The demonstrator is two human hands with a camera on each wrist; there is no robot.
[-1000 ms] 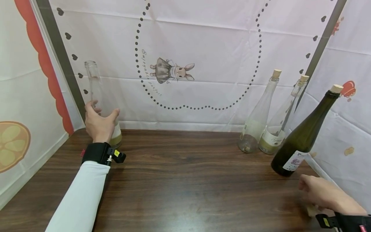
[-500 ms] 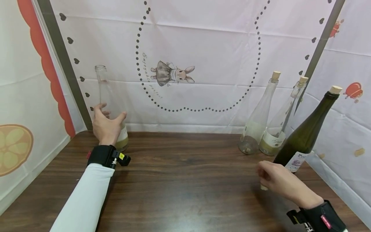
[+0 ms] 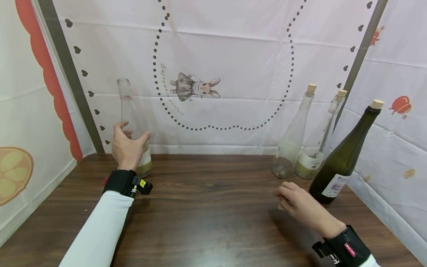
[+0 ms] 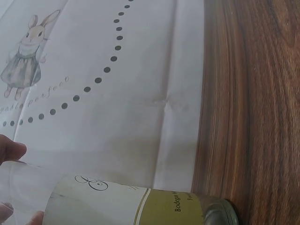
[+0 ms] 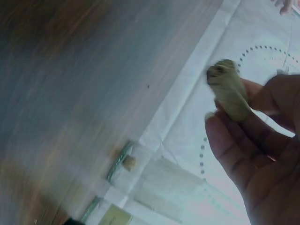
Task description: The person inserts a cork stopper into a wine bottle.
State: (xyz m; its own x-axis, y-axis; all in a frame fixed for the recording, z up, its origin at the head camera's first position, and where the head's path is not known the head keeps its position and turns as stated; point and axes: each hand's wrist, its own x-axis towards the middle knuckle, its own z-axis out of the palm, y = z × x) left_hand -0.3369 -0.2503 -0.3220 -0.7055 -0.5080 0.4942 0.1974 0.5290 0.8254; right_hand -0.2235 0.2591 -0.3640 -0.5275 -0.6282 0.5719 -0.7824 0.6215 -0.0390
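Glass looks slick and breakable, so my left hand [image 3: 128, 150] wraps the uncorked bottle [image 3: 133, 126] low near the tabletop's back-left corner; my right hand [image 3: 301, 207] pinches a light cork [image 5: 229, 90].

Clear glass bottle [image 3: 131, 122]; cork [image 5: 229, 89]; wood-grain table [image 3: 207, 207].

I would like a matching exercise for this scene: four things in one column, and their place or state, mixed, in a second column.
1. open clear bottle
2. dark green bottle
3. cork
4. rabbit picture

a. pinched in the right hand
b. on the back cloth
c. gripped by the left hand
d. corked, at the table's right

Pairs: 1-c, 2-d, 3-a, 4-b
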